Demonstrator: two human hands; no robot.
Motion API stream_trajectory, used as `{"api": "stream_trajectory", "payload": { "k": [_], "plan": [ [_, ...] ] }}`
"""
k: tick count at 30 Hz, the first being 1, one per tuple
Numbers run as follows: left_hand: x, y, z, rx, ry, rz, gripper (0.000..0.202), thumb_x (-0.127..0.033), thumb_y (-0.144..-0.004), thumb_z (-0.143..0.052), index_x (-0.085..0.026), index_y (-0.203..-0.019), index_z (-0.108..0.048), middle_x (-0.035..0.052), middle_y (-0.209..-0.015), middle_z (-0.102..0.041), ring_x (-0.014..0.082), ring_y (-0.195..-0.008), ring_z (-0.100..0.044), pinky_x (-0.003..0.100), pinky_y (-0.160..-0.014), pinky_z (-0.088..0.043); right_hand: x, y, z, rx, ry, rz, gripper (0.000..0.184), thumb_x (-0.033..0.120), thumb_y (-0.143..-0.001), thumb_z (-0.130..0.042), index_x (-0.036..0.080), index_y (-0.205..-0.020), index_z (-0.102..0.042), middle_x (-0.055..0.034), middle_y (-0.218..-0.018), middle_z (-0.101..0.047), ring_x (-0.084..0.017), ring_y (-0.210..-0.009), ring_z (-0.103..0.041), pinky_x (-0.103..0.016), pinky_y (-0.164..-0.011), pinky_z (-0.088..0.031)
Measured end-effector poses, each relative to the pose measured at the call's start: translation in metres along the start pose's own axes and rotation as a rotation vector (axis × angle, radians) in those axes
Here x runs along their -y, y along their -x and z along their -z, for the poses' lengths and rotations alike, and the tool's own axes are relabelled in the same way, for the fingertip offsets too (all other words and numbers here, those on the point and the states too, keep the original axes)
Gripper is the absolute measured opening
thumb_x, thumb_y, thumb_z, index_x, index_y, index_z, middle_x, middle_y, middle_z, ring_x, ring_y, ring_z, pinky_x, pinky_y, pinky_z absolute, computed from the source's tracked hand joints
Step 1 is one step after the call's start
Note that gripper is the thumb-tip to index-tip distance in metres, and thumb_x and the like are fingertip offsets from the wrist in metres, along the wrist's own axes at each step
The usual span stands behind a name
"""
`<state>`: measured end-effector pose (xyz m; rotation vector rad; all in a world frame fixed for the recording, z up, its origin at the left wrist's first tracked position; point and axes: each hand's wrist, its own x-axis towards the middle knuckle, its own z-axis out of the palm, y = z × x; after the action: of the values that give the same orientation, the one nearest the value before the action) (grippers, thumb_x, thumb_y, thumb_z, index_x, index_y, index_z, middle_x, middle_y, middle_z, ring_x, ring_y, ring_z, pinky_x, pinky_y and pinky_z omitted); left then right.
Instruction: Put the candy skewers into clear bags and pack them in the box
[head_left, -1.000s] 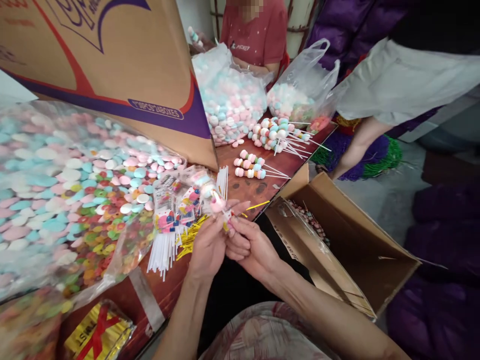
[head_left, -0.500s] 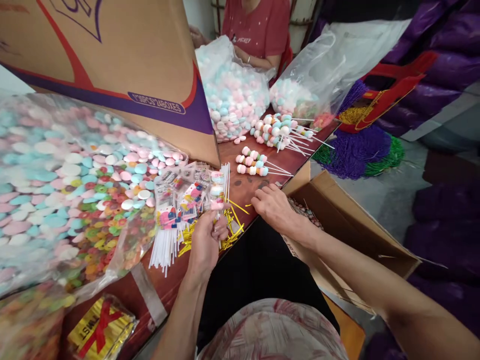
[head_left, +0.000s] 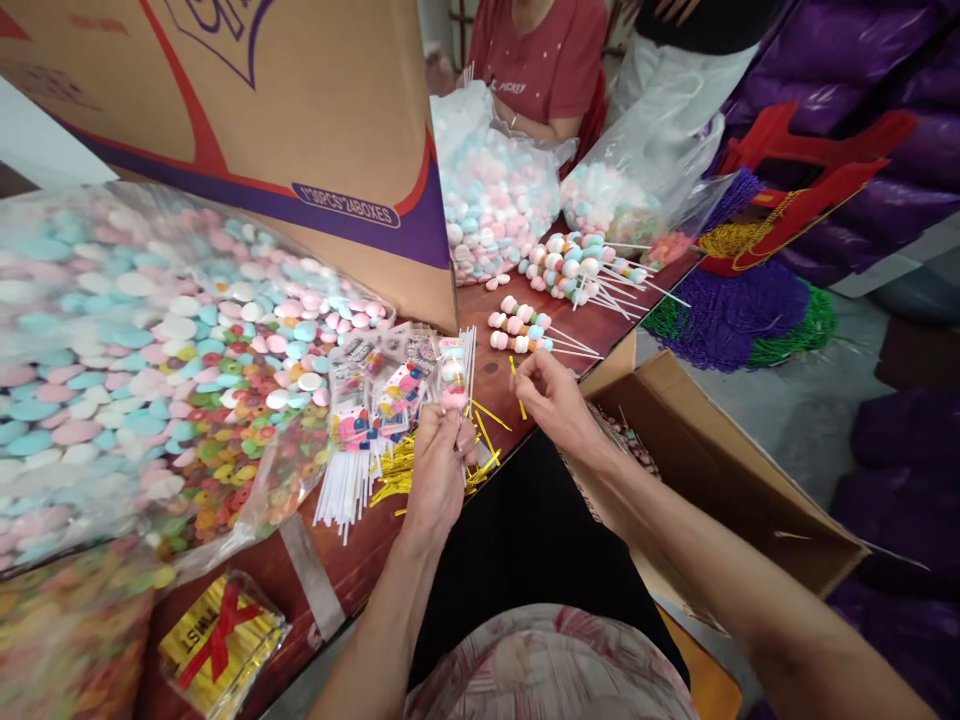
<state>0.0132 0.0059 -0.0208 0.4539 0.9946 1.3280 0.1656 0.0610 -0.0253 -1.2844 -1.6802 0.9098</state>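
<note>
My left hand [head_left: 441,465] is closed around the lower end of a wrapped marshmallow candy skewer [head_left: 453,375], which stands upright above the fist. A gold twist tie [head_left: 523,410] is pinched in my right hand [head_left: 559,405], to the right of the skewer and apart from it. Loose gold twist ties [head_left: 394,470] lie below and beside my left hand. Left of that hand are printed clear wrappers [head_left: 397,395] and a bundle of white sticks [head_left: 341,495]. Three candy skewers [head_left: 519,342] rest on the table beyond my right hand.
A large carton [head_left: 300,110] stands at the back left. Bags of marshmallows [head_left: 97,380] cover the left side. More skewers [head_left: 574,262] are piled farther back. An open cardboard box [head_left: 720,460] sits at my right. Two other people are across the table, one in a red shirt [head_left: 536,55].
My right hand has lifted a little, and the twist tie now stands upright in its fingers. My left hand keeps hold of the wrapped skewer. The whole view has shifted slightly.
</note>
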Motion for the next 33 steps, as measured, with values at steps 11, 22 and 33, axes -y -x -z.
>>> {"api": "stream_trajectory", "payload": {
  "k": [11, 22, 33],
  "plan": [
    [0.011, -0.009, -0.015, -0.063, -0.026, -0.052, 0.021, -0.027, -0.077, -0.068, -0.018, -0.081, -0.050, -0.0070, -0.060, -0.043, 0.0028, -0.045, -0.028, 0.015, -0.042, -0.020, 0.027, 0.029, -0.031, -0.195, -0.842, -0.328, 0.020, 0.027, -0.070, -0.078, 0.019, -0.085, -0.068, 0.0022, -0.067, -0.068, -0.010, -0.052, -0.056, -0.023, -0.053, -0.044],
    [0.023, -0.007, -0.017, -0.051, -0.173, -0.220, 0.013, -0.024, -0.080, -0.062, -0.020, -0.080, -0.050, -0.0057, -0.066, -0.042, 0.0060, -0.052, -0.033, 0.018, -0.047, -0.027, 0.032, 0.037, -0.033, -0.197, -0.623, -0.312, 0.015, 0.029, -0.074, -0.072, 0.017, -0.070, -0.065, 0.0019, -0.064, -0.064, -0.012, -0.055, -0.055, -0.024, -0.055, -0.045],
    [0.017, 0.000, -0.019, 0.022, -0.405, -0.385, 0.012, -0.031, -0.085, -0.066, -0.020, -0.087, -0.061, 0.0005, -0.084, -0.058, 0.0132, -0.079, -0.054, 0.021, -0.074, -0.042, 0.029, 0.036, -0.032, -0.220, -0.661, -0.357, 0.018, 0.031, -0.075, -0.072, 0.019, -0.071, -0.058, 0.0045, -0.060, -0.057, -0.010, -0.051, -0.050, -0.023, -0.049, -0.042]
  ]
}}
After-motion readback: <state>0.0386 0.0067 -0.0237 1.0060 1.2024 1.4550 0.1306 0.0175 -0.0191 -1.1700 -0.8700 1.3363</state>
